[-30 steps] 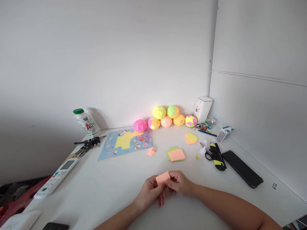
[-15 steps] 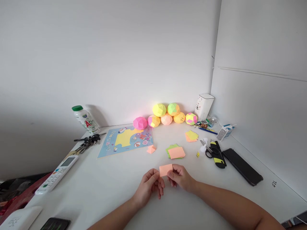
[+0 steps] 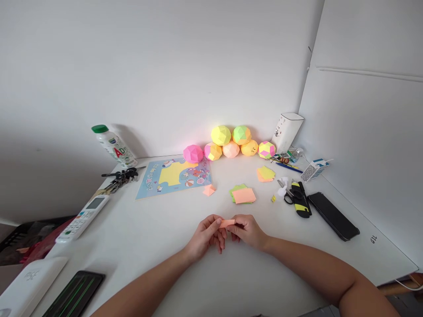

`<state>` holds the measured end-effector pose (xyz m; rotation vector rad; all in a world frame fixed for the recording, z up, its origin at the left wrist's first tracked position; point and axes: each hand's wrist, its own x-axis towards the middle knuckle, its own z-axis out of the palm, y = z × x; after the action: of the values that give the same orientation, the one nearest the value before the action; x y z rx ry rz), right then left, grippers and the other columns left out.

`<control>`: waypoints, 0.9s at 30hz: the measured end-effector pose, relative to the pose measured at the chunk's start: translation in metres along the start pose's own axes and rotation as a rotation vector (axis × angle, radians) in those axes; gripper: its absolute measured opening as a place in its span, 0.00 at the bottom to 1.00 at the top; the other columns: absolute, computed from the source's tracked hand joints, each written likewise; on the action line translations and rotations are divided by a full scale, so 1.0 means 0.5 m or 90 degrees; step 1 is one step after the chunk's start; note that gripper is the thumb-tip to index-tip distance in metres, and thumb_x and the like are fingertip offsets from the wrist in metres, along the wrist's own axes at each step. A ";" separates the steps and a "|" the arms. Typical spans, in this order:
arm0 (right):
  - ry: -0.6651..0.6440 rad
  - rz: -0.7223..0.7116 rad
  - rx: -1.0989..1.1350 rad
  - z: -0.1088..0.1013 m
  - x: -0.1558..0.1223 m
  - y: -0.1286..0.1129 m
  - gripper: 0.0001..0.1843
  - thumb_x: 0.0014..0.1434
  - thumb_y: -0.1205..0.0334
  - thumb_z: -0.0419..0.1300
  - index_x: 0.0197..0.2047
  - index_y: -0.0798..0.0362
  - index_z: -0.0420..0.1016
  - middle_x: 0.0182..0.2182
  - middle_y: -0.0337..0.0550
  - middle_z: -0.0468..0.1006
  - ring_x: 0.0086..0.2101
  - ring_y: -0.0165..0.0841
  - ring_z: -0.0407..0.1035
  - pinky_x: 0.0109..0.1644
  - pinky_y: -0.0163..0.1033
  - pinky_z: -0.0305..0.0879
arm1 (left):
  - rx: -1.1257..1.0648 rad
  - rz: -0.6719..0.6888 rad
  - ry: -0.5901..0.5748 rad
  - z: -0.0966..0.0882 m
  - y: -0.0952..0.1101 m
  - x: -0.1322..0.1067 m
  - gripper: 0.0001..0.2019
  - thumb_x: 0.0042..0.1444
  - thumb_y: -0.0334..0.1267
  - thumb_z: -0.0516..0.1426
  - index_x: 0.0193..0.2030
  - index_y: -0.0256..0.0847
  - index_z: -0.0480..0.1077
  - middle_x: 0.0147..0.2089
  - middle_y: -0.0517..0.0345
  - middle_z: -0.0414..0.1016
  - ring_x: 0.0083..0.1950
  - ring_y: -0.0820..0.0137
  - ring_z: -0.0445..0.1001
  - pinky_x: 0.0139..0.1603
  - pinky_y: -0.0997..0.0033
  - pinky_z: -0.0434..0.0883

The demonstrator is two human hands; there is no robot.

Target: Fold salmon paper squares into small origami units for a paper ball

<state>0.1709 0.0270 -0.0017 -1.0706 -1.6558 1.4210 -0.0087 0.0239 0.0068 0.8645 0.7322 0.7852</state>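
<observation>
My left hand (image 3: 206, 234) and my right hand (image 3: 247, 230) meet over the white desk (image 3: 152, 246), both pinching a small orange paper (image 3: 227, 223) between thumbs and fingertips. The paper shows as a thin folded strip, tilted nearly edge-on. Just beyond my hands lies a stack of orange and green paper squares (image 3: 243, 195). A small folded orange piece (image 3: 209, 190) rests to its left.
Several paper polyhedron balls (image 3: 230, 143) line the back wall. A sticker sheet (image 3: 175, 176), keys (image 3: 119, 178), a bottle (image 3: 114, 146) and a remote (image 3: 82, 218) sit left; scissors (image 3: 295, 199), a black phone (image 3: 333, 215), a yellow paper stack (image 3: 265, 173) and a white cup (image 3: 287, 132) sit right.
The orange paper has gone from a broad rectangle facing me to a thin strip between my fingers. The camera has tipped up, so the desk things sit higher in view.
</observation>
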 end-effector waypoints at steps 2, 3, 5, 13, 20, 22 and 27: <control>-0.001 -0.004 0.001 0.001 -0.001 0.001 0.17 0.57 0.51 0.56 0.28 0.57 0.72 0.23 0.39 0.69 0.22 0.29 0.67 0.23 0.34 0.65 | 0.008 -0.003 0.004 0.000 0.001 -0.001 0.15 0.56 0.50 0.53 0.35 0.38 0.63 0.26 0.59 0.71 0.20 0.73 0.70 0.16 0.75 0.68; -0.003 -0.007 0.002 0.001 -0.001 0.002 0.17 0.57 0.51 0.56 0.28 0.57 0.72 0.24 0.39 0.69 0.23 0.29 0.67 0.23 0.34 0.65 | 0.009 -0.001 0.005 0.000 0.001 -0.001 0.15 0.57 0.49 0.53 0.35 0.37 0.63 0.26 0.59 0.70 0.20 0.73 0.70 0.16 0.75 0.69; -0.002 -0.014 -0.002 0.001 -0.001 0.002 0.17 0.58 0.51 0.56 0.29 0.56 0.72 0.24 0.39 0.69 0.22 0.28 0.67 0.23 0.34 0.66 | 0.007 0.005 0.007 0.000 0.002 -0.002 0.14 0.57 0.48 0.53 0.36 0.37 0.63 0.27 0.59 0.70 0.21 0.73 0.71 0.17 0.74 0.69; -0.004 -0.026 -0.009 0.000 -0.002 -0.004 0.14 0.59 0.54 0.54 0.33 0.56 0.73 0.26 0.40 0.69 0.22 0.27 0.66 0.23 0.33 0.63 | 0.015 -0.012 -0.005 -0.002 0.006 -0.003 0.12 0.52 0.40 0.59 0.41 0.37 0.64 0.26 0.60 0.71 0.21 0.72 0.71 0.19 0.72 0.70; -0.006 -0.051 0.054 0.002 -0.005 0.004 0.23 0.55 0.61 0.60 0.53 0.49 0.60 0.42 0.45 0.69 0.29 0.27 0.68 0.29 0.33 0.64 | 0.074 -0.009 0.061 0.012 0.005 -0.004 0.16 0.54 0.45 0.57 0.41 0.34 0.65 0.19 0.61 0.70 0.19 0.73 0.68 0.18 0.73 0.68; -0.011 -0.084 0.042 0.003 -0.004 0.006 0.20 0.54 0.61 0.61 0.49 0.49 0.63 0.45 0.46 0.66 0.32 0.27 0.68 0.31 0.33 0.64 | 0.082 -0.001 0.080 0.013 0.002 -0.004 0.16 0.53 0.46 0.57 0.40 0.34 0.65 0.17 0.62 0.69 0.18 0.74 0.67 0.18 0.74 0.67; -0.012 -0.094 0.031 0.002 -0.004 0.012 0.21 0.53 0.60 0.62 0.49 0.46 0.62 0.46 0.44 0.64 0.33 0.27 0.66 0.33 0.34 0.66 | 0.084 0.012 0.124 0.012 -0.006 -0.004 0.15 0.52 0.47 0.58 0.36 0.37 0.64 0.16 0.64 0.68 0.16 0.74 0.65 0.15 0.76 0.64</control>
<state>0.1716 0.0253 -0.0078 -0.8903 -1.6694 1.3717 -0.0039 0.0189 0.0075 0.9231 0.9581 0.8537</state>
